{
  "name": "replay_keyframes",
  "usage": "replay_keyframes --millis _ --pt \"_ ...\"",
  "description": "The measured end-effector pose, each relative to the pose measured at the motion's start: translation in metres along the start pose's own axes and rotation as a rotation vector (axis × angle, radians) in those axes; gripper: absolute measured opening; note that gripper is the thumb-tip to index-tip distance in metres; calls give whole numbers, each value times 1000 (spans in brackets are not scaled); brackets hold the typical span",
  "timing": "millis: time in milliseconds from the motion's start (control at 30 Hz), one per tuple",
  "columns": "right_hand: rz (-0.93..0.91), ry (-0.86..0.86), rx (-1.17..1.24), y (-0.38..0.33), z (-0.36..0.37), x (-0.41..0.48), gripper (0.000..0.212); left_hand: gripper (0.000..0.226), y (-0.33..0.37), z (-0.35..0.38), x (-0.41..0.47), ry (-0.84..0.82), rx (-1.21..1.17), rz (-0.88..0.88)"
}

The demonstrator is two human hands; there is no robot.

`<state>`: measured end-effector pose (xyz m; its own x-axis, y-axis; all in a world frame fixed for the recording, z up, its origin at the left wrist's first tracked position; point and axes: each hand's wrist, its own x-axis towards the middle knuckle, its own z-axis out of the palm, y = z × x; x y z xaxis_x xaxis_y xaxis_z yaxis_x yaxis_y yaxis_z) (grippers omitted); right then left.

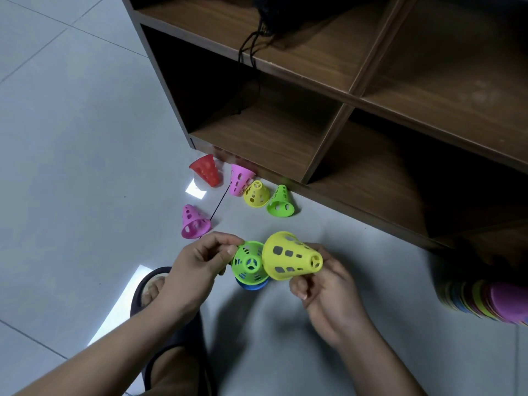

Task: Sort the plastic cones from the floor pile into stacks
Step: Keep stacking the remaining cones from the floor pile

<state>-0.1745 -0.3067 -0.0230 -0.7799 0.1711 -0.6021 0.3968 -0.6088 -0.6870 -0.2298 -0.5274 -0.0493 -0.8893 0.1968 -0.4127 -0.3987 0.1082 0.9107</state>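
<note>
The floor (71,138) is laid in large pale grey tiles with thin darker joints. It is glossy enough to show two bright patches of reflected light (195,191). A dark brown wood-grain shelf unit (354,92) stands on it, with open compartments that are shadowed lower down. A black cord (251,52) hangs from the upper shelf into the compartment below, coming from what may be a dark bag, cropped at the top edge.

No text, label, brand, number or sign can be read anywhere.
</note>
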Motion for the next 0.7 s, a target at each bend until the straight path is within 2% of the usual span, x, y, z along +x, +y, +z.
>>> replay_keyframes --millis 133,300,400,467,567,700 --pt "58 -28 -49 13 1 -1 23 19 -13 3 1 55 23 -12" --pt "101 -95 -119 23 9 -1 14 24 -30 2 6 101 97 -1" --pt "102 -148 -157 25 16 -3 26 22 -34 6 10 130 163 33" --pt "79 -142 -229 28 18 -1 29 17 -34 9 11 144 182 46" --pt "51 -102 -390 33 14 3 22 16 -34 12 12 174 260 62" --pt "29 -30 -482 35 9 8 17 15 -41 7 13 150 347 39"
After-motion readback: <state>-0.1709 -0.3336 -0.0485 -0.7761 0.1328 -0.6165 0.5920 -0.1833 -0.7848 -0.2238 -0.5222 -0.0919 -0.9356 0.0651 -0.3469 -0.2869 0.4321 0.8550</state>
